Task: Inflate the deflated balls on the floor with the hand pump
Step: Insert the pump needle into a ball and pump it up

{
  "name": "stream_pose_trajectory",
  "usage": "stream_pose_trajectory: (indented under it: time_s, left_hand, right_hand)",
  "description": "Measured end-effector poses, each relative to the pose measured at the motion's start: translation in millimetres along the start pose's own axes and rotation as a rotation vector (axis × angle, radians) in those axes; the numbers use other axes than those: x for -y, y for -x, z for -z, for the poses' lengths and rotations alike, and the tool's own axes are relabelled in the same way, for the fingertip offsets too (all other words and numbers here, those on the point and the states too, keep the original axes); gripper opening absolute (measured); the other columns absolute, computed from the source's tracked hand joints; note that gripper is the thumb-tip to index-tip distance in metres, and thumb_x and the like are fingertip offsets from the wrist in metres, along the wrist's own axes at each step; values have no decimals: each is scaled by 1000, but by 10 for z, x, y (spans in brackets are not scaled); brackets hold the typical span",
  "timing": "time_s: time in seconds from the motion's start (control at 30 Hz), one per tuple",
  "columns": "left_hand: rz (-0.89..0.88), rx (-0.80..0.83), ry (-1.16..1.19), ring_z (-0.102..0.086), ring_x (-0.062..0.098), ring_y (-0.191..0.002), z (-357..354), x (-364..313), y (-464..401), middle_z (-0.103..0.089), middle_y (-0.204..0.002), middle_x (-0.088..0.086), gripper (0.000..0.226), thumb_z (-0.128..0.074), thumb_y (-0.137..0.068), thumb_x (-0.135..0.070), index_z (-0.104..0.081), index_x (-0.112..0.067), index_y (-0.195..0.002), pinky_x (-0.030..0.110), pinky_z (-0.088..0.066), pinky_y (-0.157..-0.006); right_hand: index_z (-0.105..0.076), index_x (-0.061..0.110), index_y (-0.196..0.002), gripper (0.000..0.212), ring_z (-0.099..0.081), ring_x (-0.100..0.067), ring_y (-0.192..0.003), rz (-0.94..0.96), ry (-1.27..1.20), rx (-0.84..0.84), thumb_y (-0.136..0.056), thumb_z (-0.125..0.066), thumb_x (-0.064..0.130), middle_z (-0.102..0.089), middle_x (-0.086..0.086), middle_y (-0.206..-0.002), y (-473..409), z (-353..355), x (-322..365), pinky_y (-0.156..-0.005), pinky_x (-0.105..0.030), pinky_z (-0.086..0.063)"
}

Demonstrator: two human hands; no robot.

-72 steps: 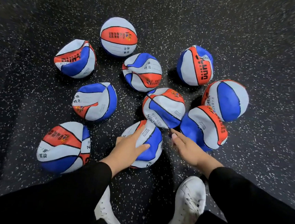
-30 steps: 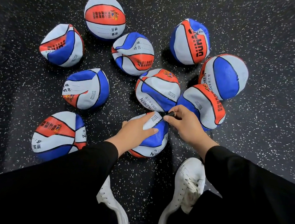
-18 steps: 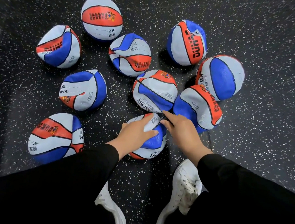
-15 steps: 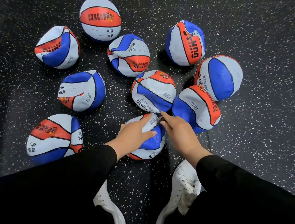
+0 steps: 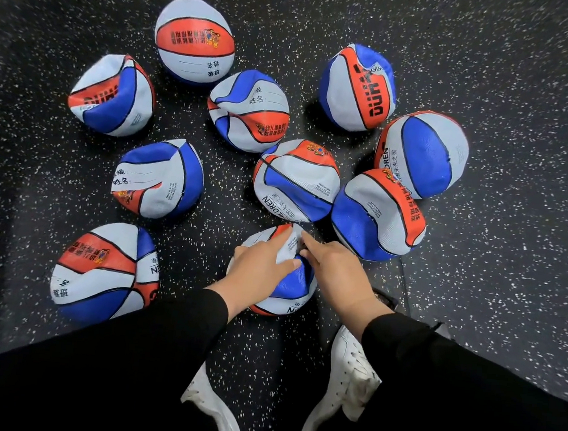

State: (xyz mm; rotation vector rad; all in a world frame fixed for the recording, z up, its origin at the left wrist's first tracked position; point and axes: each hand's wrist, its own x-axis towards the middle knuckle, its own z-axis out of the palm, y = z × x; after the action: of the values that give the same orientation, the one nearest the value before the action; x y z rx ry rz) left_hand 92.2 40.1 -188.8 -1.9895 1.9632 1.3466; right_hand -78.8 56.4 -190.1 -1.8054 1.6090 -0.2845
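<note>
Nine saggy red, white and blue rubber balls sit on the speckled black floor (image 5: 474, 300). Nearest crumpled ball (image 5: 292, 284): left hand (image 5: 259, 270) lies flat on top, fingers straight; right hand (image 5: 337, 275) beside it, can't tell its grip.

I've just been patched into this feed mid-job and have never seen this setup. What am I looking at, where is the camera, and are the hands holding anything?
There is no machine here: a person works with bare hands. The one picture comes from a camera worn on the head, looking down past black sleeves and white shoes at a dark speckled floor. Nine red, white and blue balls lie on it, most of them dented and soft. The left hand rests flat on the nearest ball, steadying it. The right hand reaches to the top of that ball, fingertips on its white panel; whether it pinches something there is too small to tell. A thin dark hose runs along the floor by the right wrist. The pump itself is not clearly in view.
</note>
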Motion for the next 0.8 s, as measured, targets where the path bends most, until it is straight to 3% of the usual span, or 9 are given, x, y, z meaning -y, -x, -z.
stream_pose_trajectory:
  time_s: [0.13,0.27,0.33,0.5,0.57,0.63,0.67,0.73,0.8]
  left_hand:
    - [20,-17,-30,-53,33,-122,-21,-5,7,-67,-114,8,66,-52,-105,-49,-19,-48,-162,33,-32,-108]
    - [26,-12,3,-50,35,-127,17,-48,45,-67,-125,11,61,-49,-108,-45,-21,-46,-162,34,-31,-112]
    - [21,-4,37,-48,34,-133,9,-38,35,-66,-135,8,59,-50,-107,-47,-25,-48,-160,36,-31,-115]
    - [4,-79,205,-52,22,-137,-55,-34,22,-61,-147,-5,54,-55,-104,-45,-41,-41,-157,41,-31,-120]
    - [9,-91,340,-60,18,-123,-90,-130,24,-66,-140,0,52,-57,-104,-42,-46,-33,-155,41,-42,-112]
    - [53,-118,441,-62,17,-94,-80,-241,64,-71,-111,6,48,-54,-107,-37,-45,-28,-153,37,-48,-88]
    - [59,-169,399,-61,20,-92,-50,-280,104,-68,-104,4,46,-52,-107,-36,-43,-27,-152,38,-47,-86]
    - [-10,-318,130,-57,24,-115,21,-275,220,-59,-126,-2,45,-50,-106,-42,-43,-27,-148,43,-44,-101]
    - [-171,-306,-106,-43,21,-138,31,-226,328,-40,-151,-3,65,-50,-98,-61,-40,-26,-151,44,-36,-114]
  right_hand:
    - [-55,16,-135,31,-45,-22,-89,-13,-58,43,-107,-45,22,-40,15,-73,36,-30,54,-73,-28,-36]
    - [-54,15,-138,33,-50,-27,-101,-19,-88,68,-107,-42,19,-45,14,-79,47,-13,86,-86,-34,-45]
    - [-53,16,-138,33,-50,-26,-101,-20,-78,58,-107,-42,21,-47,16,-79,18,50,68,-84,-34,-44]
    - [-37,20,-154,47,-49,-29,-97,23,119,103,-108,-41,22,-63,-4,-96,-72,346,32,-74,-37,-39]
    - [-31,20,-158,50,-54,-33,-102,11,195,129,-109,-40,25,-67,-10,-106,-104,450,19,-80,-42,-46]
    - [-34,25,-157,48,-57,-35,-108,-25,192,159,-109,-40,29,-68,-13,-115,-132,507,11,-84,-45,-49]
    - [-35,28,-156,47,-58,-35,-110,-40,178,179,-109,-40,30,-68,-13,-120,-135,513,11,-86,-45,-50]
    - [-35,33,-155,47,-60,-32,-111,-51,183,207,-108,-41,31,-67,-12,-125,-145,494,4,-85,-43,-50]
    - [-34,34,-156,48,-60,-31,-115,-72,172,206,-108,-41,33,-65,-10,-131,-157,477,-13,-85,-39,-49]
